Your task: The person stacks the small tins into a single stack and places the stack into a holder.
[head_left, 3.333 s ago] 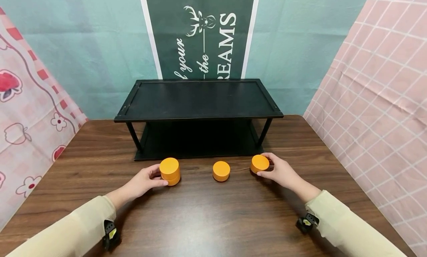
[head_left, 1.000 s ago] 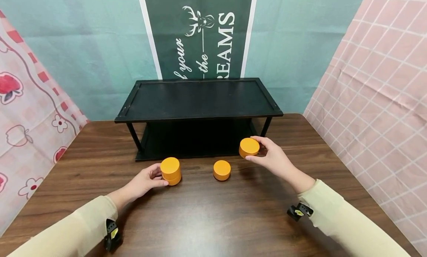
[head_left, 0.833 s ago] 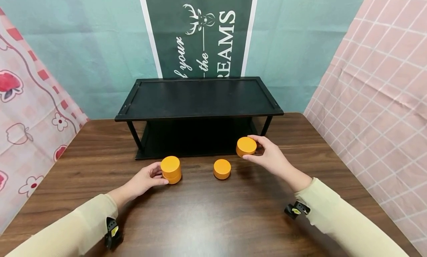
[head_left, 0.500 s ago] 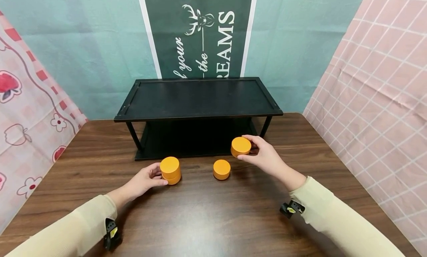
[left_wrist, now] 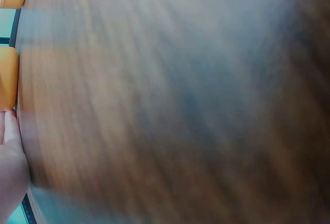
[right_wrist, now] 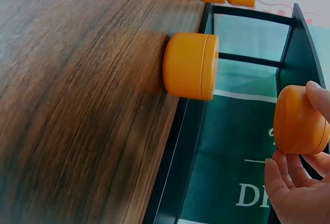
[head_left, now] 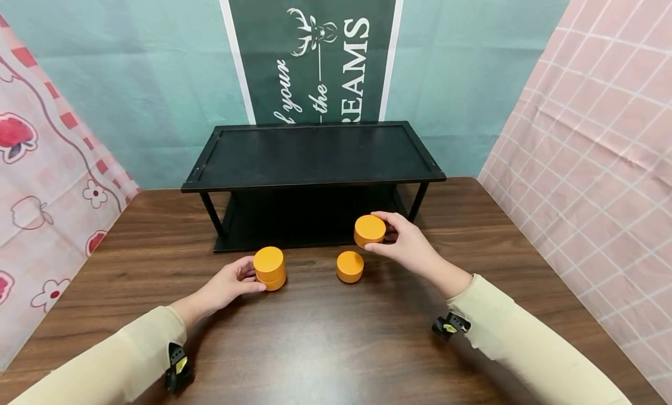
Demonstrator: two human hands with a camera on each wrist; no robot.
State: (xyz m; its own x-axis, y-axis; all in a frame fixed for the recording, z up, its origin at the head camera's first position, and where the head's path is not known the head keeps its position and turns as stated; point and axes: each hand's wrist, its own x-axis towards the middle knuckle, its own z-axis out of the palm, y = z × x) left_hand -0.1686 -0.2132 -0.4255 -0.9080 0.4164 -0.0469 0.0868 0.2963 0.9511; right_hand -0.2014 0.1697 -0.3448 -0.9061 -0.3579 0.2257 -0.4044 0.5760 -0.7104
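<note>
Two round orange lidded jars stand stacked on the table, an upper jar (head_left: 269, 260) over a lower jar (head_left: 273, 283). My left hand (head_left: 228, 285) holds this stack from the left, thumb in front and fingers behind at the lower jar. A single orange jar (head_left: 349, 267) stands on the table to the right of the stack. My right hand (head_left: 406, 241) grips another orange jar (head_left: 369, 230) between thumb and fingers, raised off the table. In the right wrist view this held jar (right_wrist: 299, 121) is well apart from the standing jar (right_wrist: 188, 65).
Behind the jars stands a black two-tier shelf (head_left: 315, 154), its lower board (head_left: 304, 241) close to the table. The wooden table (head_left: 315, 335) has a green curtain (head_left: 457, 72) behind it and patterned cloths (head_left: 588, 160) at the sides.
The right hand has lifted its jar from the table and carried it left, now above and behind the standing single jar. The left hand has stayed on the stack.
</note>
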